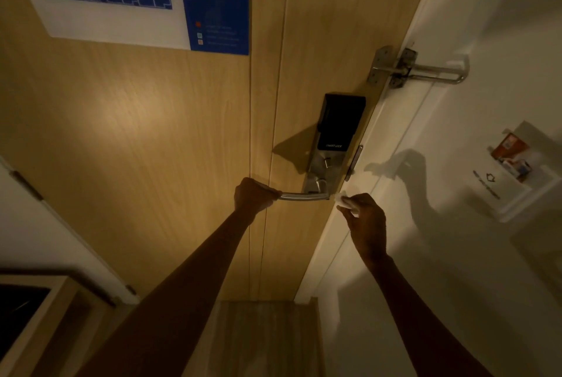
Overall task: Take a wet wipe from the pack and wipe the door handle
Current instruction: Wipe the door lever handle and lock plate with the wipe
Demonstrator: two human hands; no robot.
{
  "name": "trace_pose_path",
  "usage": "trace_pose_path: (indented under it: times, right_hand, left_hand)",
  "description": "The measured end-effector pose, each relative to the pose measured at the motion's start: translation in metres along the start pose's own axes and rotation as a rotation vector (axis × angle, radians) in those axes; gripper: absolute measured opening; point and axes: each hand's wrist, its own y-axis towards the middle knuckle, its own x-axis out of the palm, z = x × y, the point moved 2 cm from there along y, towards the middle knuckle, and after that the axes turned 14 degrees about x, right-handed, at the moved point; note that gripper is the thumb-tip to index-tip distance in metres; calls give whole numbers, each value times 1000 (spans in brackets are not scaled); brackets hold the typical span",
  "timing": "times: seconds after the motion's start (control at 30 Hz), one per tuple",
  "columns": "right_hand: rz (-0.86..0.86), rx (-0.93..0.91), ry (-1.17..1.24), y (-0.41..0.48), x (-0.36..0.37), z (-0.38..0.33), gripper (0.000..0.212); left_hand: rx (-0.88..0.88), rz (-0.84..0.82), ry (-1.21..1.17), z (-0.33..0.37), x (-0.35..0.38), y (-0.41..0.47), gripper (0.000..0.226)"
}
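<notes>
Standing against the wooden door [152,133], the metal door handle [304,196] looks rigid, smooth and likely slick, fixed at its right end below the smart lock [340,124]; the left hand [254,195] is closed around its free end at 9 o'clock. At 3 o'clock of the pivot, the right hand [365,221] pinches a bunched wet wipe [343,199], judged limp, light and best kept pressed by fingertips. Mostly hidden in the fingers, the wipe's contact with the handle is unclear, and the pack is out of view.

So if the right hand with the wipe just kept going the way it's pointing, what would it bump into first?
Probably the pivot end of the door handle. The right hand holds the wet wipe just beside that end, aimed up-left at it; depth is unclear from one view.
</notes>
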Motion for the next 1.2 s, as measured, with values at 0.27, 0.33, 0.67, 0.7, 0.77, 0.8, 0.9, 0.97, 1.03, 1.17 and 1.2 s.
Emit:
trace_pose_path:
  times: [0.27,0.33,0.67,0.7,0.77,0.8,0.9,0.97,1.03,1.17,1.2]
  right_hand:
    - [-15,1,346,-21,23,-50,29]
    - [-39,-38,291,-24,30,-63,30]
    - [-144,-150,76,-27,52,-67,23]
    - [-112,-114,93,-27,46,-61,22]
    - [-7,-48,102,-25,30,-45,21]
    - [53,-17,99,-24,23,-38,20]
    - [135,20,115,-29,17,-34,22]
    - [95,-22,154,-37,27,-50,25]
    - [43,-45,202,-41,42,-70,28]
    - [-59,-69,172,-37,62,-94,28]
    - [-67,-63,159,-36,63,-91,27]
  left_hand:
    - [42,-47,-2,0,-3,0,29]
    - [81,-79,-22,1,-4,-3,21]
    - [206,-132,-3,-2,-11,-1,15]
    - [206,-131,-7,-1,-11,-2,14]
    - [189,-115,-12,0,-10,-2,12]
    - [174,-107,-10,1,-9,-2,11]
    - [149,-95,-9,0,-7,-1,10]
    - [155,-91,-12,-1,-7,-1,10]
    - [162,-90,-11,-2,-7,-1,10]
    - [148,-110,-55,-1,-11,-3,13]
    - [151,-115,-56,-1,-11,-3,13]
